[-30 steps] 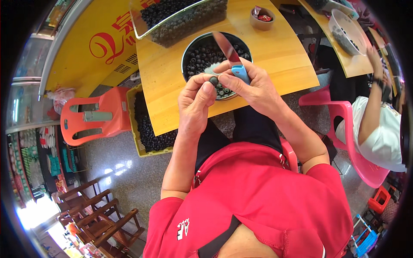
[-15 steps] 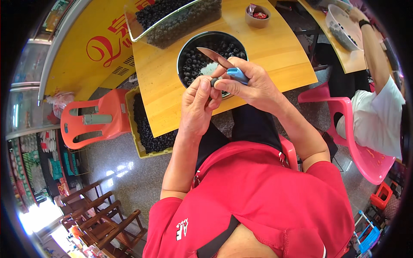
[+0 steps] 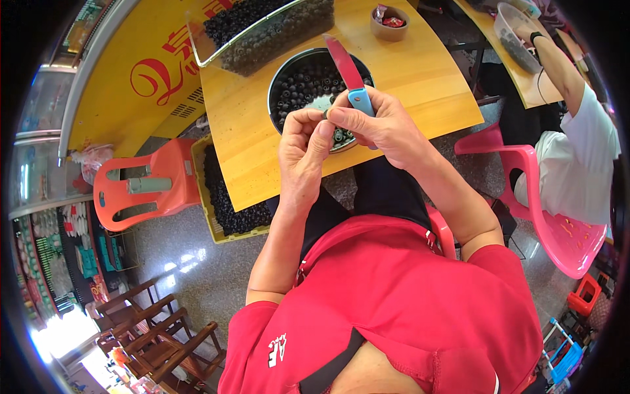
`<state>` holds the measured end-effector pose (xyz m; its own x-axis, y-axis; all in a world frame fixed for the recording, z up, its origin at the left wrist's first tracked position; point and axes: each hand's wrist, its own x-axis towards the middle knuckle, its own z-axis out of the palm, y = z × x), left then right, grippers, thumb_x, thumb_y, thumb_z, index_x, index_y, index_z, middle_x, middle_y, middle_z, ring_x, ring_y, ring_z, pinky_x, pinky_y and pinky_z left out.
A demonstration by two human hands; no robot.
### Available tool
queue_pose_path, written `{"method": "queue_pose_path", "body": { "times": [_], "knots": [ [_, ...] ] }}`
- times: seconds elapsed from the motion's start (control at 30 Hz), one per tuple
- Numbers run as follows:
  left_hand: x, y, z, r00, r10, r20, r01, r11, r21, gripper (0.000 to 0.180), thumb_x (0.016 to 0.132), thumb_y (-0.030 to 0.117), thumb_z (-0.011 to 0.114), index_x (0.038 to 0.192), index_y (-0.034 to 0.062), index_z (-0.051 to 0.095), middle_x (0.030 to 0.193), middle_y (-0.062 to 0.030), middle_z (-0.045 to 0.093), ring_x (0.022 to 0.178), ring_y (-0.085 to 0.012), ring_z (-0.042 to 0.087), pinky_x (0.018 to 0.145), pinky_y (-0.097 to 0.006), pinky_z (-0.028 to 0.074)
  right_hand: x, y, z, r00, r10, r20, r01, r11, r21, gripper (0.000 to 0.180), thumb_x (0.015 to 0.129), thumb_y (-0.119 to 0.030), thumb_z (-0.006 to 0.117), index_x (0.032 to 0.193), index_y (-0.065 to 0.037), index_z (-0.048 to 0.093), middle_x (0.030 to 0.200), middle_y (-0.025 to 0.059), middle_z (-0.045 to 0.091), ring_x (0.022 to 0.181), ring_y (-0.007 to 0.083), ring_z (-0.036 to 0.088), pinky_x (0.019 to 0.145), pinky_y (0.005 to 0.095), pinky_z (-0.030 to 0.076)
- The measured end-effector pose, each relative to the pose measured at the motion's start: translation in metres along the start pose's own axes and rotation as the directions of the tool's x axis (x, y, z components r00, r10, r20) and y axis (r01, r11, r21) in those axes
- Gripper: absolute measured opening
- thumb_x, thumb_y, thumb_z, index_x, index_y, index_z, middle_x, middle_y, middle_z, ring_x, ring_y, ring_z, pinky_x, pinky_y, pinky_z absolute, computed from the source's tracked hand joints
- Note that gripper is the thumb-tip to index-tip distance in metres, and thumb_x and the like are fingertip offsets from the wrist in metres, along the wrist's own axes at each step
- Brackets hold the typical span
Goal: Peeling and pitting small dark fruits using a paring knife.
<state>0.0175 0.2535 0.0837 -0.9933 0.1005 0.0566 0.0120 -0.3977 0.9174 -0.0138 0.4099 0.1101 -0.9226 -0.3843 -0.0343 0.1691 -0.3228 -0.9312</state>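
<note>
My right hand (image 3: 388, 131) is closed round the light blue handle of a folding knife (image 3: 346, 67). Its blade points up and away, catching a red reflection. Thumb and fingers of my left hand (image 3: 304, 143) are pinched together, meeting my right thumb tip at a small dark round piece (image 3: 325, 114) that is mostly hidden. Both hands are over the near side of a round metal pot (image 3: 272, 98). Many small, round, black pieces (image 3: 298, 92) lie in the pot, with a pale patch among them. Some greyish-green ones show below my fingers.
Behind the pot, a clear bin (image 3: 275, 43) holds more black pieces; a small brown bowl (image 3: 390, 23) with red wrappers stands to its right. A yellow crate (image 3: 209, 197) sits by the wooden table (image 3: 433, 92), beside an orange chair (image 3: 151, 180). At right, a co-worker (image 3: 571, 157) reaches into a tub.
The knife has swung from pointing far left to nearly upright, its blade turned broadside. My fingers have closed further over the small piece. The co-worker's hand has moved lower into the tub.
</note>
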Motion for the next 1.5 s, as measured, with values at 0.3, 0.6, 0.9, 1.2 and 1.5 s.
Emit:
{"method": "queue_pose_path", "body": {
  "times": [0.3, 0.6, 0.9, 1.2, 1.5],
  "knots": [
    [0.002, 0.002, 0.005, 0.995, 0.088, -0.057, -0.081, 0.991, 0.11, 0.023, 0.092, 0.015, 0.063, 0.111, 0.0036, 0.057, 0.081, 0.0034, 0.057, 0.062, -0.0003, 0.039, 0.054, -0.016, 0.029, 0.001, 0.004, -0.007, 0.998, 0.061, -0.024, -0.059, 0.996, 0.067, 0.02, 0.09, -0.025, 0.066, 0.092, -0.006, 0.064, 0.062, -0.0064, 0.049, 0.049, 0.0011, 0.039, 0.042, 0.0181, 0.026],
    [0.002, 0.007, 0.004, 0.995, -0.037, -0.096, 0.049, 0.991, 0.126, 0.019, 0.092, 0.013, 0.063, 0.109, 0.0042, 0.062, 0.091, 0.0034, 0.064, 0.065, 0.0026, 0.044, 0.053, -0.014, 0.03, 0.003, 0.008, -0.01, 0.994, -0.104, -0.03, 0.1, 0.987, -0.125, 0.018, 0.092, -0.022, 0.064, 0.095, -0.004, 0.065, 0.07, -0.0049, 0.055, 0.058, 0.0013, 0.045, 0.049, 0.0171, 0.032],
    [0.006, -0.001, -0.003, 0.998, -0.049, -0.047, 0.045, 0.996, -0.073, 0.016, 0.093, 0.015, 0.062, 0.105, 0.0044, 0.059, 0.077, 0.0059, 0.056, 0.055, 0.0014, 0.036, 0.047, -0.016, 0.025, -0.005, 0.011, -0.01, 0.87, -0.488, 0.074, 0.401, 0.612, -0.682, 0.013, 0.091, -0.012, 0.06, 0.099, -0.001, 0.06, 0.081, 0.0083, 0.061, 0.065, 0.0157, 0.057, 0.059, 0.0287, 0.045],
    [0.006, -0.002, 0.002, 0.999, -0.028, -0.022, 0.026, 0.995, -0.093, 0.015, 0.094, 0.017, 0.061, 0.1, 0.0043, 0.055, 0.073, 0.0056, 0.051, 0.054, -0.0002, 0.034, 0.047, -0.017, 0.025, -0.009, 0.015, -0.016, 0.82, -0.54, 0.189, 0.417, 0.339, -0.843, 0.012, 0.087, -0.009, 0.062, 0.098, -0.004, 0.059, 0.078, 0.0108, 0.059, 0.066, 0.0288, 0.059, 0.056, 0.0361, 0.046],
    [0.003, 0.0, 0.004, 0.999, 0.046, -0.028, -0.048, 0.996, -0.078, 0.012, 0.095, 0.013, 0.057, 0.102, 0.0035, 0.055, 0.073, 0.0023, 0.049, 0.054, -0.0019, 0.033, 0.046, -0.017, 0.026, -0.008, 0.018, -0.018, 0.836, -0.514, 0.191, 0.368, 0.267, -0.891, 0.012, 0.086, -0.009, 0.062, 0.098, -0.005, 0.06, 0.077, 0.0106, 0.059, 0.067, 0.0301, 0.06, 0.056, 0.0372, 0.047]
  ]
}}
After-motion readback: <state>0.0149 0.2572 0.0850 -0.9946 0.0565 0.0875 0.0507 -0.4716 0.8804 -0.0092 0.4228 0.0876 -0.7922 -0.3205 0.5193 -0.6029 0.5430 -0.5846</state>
